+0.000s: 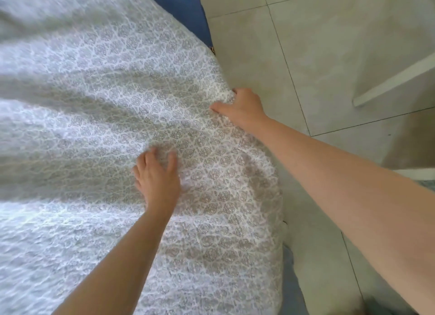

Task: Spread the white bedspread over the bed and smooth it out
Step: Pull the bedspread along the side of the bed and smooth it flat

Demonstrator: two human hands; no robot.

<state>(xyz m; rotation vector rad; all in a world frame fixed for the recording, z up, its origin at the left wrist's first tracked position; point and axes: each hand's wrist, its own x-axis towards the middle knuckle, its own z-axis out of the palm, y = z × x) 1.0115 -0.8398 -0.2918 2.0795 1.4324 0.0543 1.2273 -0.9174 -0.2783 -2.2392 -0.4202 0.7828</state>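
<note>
Already the white bedspread covers the bed from 9 o'clock across to the edge at 3 o'clock, ridged with long soft folds. At 6 o'clock the left hand presses it with spread fingers. At 2 o'clock the right hand clutches its bunched hem. Light and limp, it probably handles best from that hem.

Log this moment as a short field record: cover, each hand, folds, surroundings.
cover: white bedspread with grey floral quilting, draped over the bed
left hand: left hand lies on the cover, fingers spread
right hand: right hand holds a bunched grip of the cover's edge
folds: long creases fan leftward from the right hand
uncovered: blue fabric strip at the top edge
floor: pale tiled floor to the right
</note>
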